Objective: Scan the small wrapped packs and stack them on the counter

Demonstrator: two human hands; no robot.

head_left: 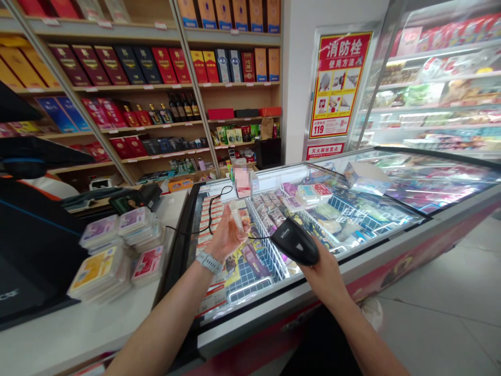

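A black handheld barcode scanner (pixel 295 242) is gripped in my right hand (pixel 323 269), above the front part of the glass-topped freezer (pixel 238 329). Its cord runs left past my other hand. My left hand (pixel 225 237), with a grey watch band (pixel 210 262) on the wrist, is raised over the freezer glass. Between its fingers is a small whitish, tube-like item (pixel 237 219), too blurred to name. The scanner's head points toward my left hand, a short gap apart. Wire baskets (pixel 270 250) with packaged goods show under the glass.
Stacks of flat plastic boxes (pixel 99 269) stand on the white counter (pixel 129 324) at left, beside a dark monitor (pixel 35 245). More boxes (pixel 314 194) and an open carton (pixel 367 177) rest on the freezer. Shelves of boxed goods (pixel 133 65) line the back.
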